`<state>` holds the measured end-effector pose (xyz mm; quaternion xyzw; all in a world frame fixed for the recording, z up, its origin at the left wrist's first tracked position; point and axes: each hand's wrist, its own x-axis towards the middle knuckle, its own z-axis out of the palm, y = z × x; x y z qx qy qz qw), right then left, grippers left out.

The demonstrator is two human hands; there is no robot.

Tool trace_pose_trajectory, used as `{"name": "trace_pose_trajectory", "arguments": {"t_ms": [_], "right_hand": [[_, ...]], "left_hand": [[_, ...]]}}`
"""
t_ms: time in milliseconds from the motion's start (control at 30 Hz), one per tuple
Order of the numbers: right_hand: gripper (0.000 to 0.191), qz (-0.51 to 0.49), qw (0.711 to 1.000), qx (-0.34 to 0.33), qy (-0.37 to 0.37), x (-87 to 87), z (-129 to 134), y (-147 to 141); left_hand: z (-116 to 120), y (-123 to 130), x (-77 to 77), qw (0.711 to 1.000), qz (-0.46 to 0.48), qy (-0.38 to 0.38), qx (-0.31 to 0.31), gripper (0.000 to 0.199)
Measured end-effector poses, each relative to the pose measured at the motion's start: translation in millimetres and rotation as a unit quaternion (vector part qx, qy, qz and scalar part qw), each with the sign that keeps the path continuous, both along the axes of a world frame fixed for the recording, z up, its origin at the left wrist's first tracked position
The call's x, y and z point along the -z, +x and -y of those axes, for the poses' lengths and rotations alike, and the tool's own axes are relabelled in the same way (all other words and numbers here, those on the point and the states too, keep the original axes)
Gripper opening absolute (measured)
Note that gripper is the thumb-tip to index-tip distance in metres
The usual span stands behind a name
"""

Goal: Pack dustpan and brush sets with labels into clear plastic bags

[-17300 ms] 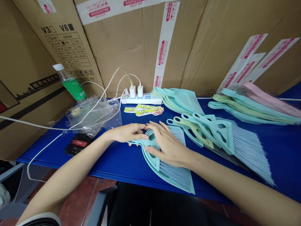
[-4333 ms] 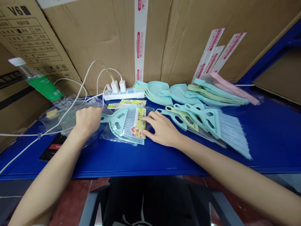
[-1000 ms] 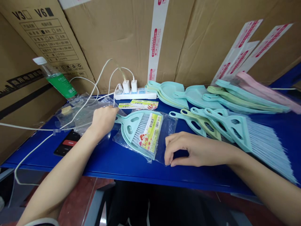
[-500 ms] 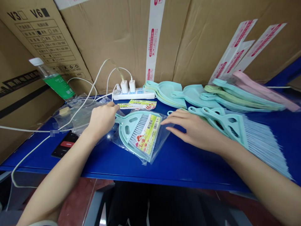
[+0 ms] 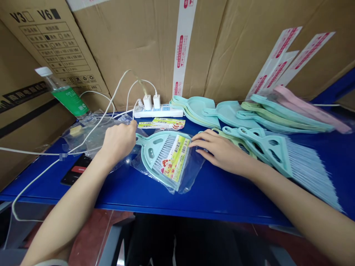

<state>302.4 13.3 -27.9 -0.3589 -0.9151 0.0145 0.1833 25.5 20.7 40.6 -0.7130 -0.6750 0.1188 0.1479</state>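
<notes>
A pale-blue dustpan and brush set (image 5: 151, 154) lies in a clear plastic bag on the blue table, with a yellow-green printed card (image 5: 175, 157) over its bristles. My left hand (image 5: 119, 142) is closed at the handle end, its curled fingers partly hiding the grip. My right hand (image 5: 219, 150) is open, fingers stretched to the left, their tips at the bag and the card's right edge. Just beyond this hand lie several small brushes (image 5: 270, 149) in pale blue and green, bristles to the right.
Stacked dustpans (image 5: 198, 107) line the back, with more bundled dustpans (image 5: 288, 114) at right. Spare printed cards (image 5: 162, 123) lie before a power strip (image 5: 159, 112). A bottle (image 5: 68, 98), white cables (image 5: 111, 99), loose plastic bags (image 5: 94, 133) and a phone (image 5: 76, 170) occupy the left.
My right hand has shifted slightly left, bringing its fingertips up to the card's edge. My left hand stays closed at the handle, turned a little.
</notes>
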Motion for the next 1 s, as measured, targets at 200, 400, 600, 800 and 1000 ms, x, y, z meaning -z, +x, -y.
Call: {"name": "trace_pose_trajectory", "arguments": {"t_ms": [200, 400, 600, 800, 1000], "right_hand": [[0.036, -0.007, 1.000, 0.025, -0.011, 2.4, 0.7, 1.4], [0.037, -0.022, 0.999, 0.023, -0.033, 1.8, -0.2, 1.5], [0.033, -0.027, 0.999, 0.004, -0.041, -2.8, 1.5, 3.3], [0.028, -0.026, 0.997, -0.018, -0.071, -10.2, 7.2, 5.3], [0.023, -0.016, 0.993, -0.020, -0.118, -20.1, 13.9, 6.6]], "left_hand": [[5.5, 8.1, 3.0, 0.997, 0.016, -0.067, 0.031, 0.043], [6.6, 7.7, 2.9, 0.995, 0.019, -0.089, 0.043, 0.036], [4.3, 6.2, 5.1, 0.991, 0.060, -0.102, 0.061, 0.033], [1.9, 4.1, 9.4, 0.983, 0.105, -0.106, 0.109, 0.025], [-3.0, 1.0, 18.1, 0.968, 0.156, -0.100, 0.168, 0.022]]}}
